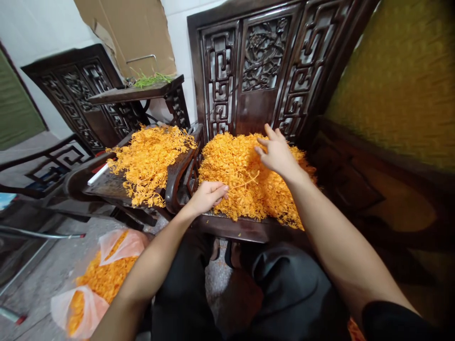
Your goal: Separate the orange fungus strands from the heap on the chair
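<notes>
A large heap of orange, stringy pieces [245, 166] lies on the dark carved wooden chair [234, 227] in front of me. My left hand [210, 195] is at the heap's front left, thumb and fingers pinched together on a thin orange strand [249, 182] that stretches to the right. Over the heap's back right part, my right hand [275, 150] has its fingers spread and holds nothing. A second orange pile [149, 161] rests on the neighbouring chair seat to the left.
Green stems [152, 79] lie on a small dark side table [135, 93] at the back left. On the floor at lower left stands a plastic bag [122, 244] of orange pieces. Metal legs [46, 235] are at far left; the carved backrest [258, 102] rises behind the heap.
</notes>
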{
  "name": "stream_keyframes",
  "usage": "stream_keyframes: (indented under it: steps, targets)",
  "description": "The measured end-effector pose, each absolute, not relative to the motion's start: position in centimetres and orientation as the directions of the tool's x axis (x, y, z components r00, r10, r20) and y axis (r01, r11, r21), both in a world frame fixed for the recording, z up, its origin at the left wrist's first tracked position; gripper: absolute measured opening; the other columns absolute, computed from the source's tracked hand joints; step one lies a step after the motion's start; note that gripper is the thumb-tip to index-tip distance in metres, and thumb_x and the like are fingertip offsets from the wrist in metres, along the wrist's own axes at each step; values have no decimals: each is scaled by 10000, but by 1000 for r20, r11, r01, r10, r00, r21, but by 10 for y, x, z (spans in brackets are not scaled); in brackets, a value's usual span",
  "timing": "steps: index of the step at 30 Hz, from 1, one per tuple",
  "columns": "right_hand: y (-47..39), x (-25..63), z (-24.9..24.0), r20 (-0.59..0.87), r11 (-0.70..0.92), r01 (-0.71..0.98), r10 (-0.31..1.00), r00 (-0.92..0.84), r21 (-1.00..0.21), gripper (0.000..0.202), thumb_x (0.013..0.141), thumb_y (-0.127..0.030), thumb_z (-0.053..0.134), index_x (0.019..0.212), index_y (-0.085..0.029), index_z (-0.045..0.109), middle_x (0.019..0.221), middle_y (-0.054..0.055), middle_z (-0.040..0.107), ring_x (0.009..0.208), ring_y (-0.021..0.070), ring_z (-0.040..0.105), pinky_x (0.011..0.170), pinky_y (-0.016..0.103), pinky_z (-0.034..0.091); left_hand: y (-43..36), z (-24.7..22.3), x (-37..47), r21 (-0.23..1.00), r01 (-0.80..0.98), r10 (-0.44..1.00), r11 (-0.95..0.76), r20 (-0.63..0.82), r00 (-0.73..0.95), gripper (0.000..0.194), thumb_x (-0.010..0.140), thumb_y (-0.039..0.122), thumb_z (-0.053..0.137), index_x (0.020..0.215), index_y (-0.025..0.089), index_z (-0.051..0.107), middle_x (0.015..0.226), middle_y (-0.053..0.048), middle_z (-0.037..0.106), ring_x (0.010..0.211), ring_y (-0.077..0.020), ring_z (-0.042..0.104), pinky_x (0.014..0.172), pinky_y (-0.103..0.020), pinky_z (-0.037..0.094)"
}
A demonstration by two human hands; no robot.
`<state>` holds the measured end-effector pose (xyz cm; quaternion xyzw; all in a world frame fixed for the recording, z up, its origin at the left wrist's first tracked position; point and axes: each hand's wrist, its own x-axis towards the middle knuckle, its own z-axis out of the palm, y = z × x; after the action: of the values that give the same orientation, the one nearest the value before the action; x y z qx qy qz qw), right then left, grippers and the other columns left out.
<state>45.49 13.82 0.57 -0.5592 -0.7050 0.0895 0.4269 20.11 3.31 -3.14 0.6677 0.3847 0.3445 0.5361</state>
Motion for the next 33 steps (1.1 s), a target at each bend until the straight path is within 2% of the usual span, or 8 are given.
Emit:
stream_keyframes:
  steps: [5,10,13,17,21,26,31,33]
  targets:
    - [56,428,39,467,497,475,864,-188,-727,241,913,-419,659,932,-210,777,918,100,738,873,263,668,870,444,520,32,-29,200,977,160,912,-143,67,406,552,917,667,558,751,142,601,472,68,411,425,-69,320,455,-228,242]
    - [34,405,29,390,525,413,843,-370,-745,453,763,-393,849,1180,-252,746,984,65,749,787,209,659,823,378,513,29,-21,205,906,334,917,-259,122,381,521,944,609,519,736,142,619,511,49,454,469,-86,372,485,-234,272]
    - [46,403,20,333,462,359,869,-366,-811,310,754,-409,850,1008,-239,798,949,63,750,778,200,661,748,352,516,25,-15,207,850,420,909,-319,149,389,453,970,504,492,750,144,656,511,45,464,489,-95,395,506,-236,279]
    - [60,411,17,196,253,177,937,-288,-951,319,635,-459,911,742,-185,786,742,63,727,645,179,637,622,338,518,21,-8,212,847,420,903,-327,149,403,442,957,479,509,669,157,604,516,38,485,489,-90,401,508,-239,288]
    - [71,413,21,94,83,-60,973,-209,-995,387,450,-382,991,668,-161,761,591,48,687,524,147,602,527,310,518,24,-2,227,987,146,928,-63,4,372,401,897,485,588,644,178,532,434,69,376,382,-66,293,422,-230,210]
    - [83,432,22,91,79,-62,971,-222,-995,365,464,-340,988,682,-152,763,589,52,690,512,146,611,495,295,525,26,6,223,935,-204,863,291,-164,478,259,746,317,706,635,177,517,445,111,252,344,-20,152,367,-185,69]
    - [108,495,6,191,236,-131,938,289,-963,350,483,-279,951,737,-160,742,623,10,657,534,115,598,521,265,546,22,-2,187,923,-232,851,307,-157,502,292,722,333,741,631,177,511,457,118,233,357,-12,133,361,-176,56]
    - [122,505,-6,189,242,-135,928,320,-961,342,546,-287,912,817,-160,748,645,-1,644,547,116,595,565,287,570,24,-8,183,954,-157,865,254,-152,478,323,758,391,732,648,172,523,453,110,267,359,-20,167,374,-188,71]
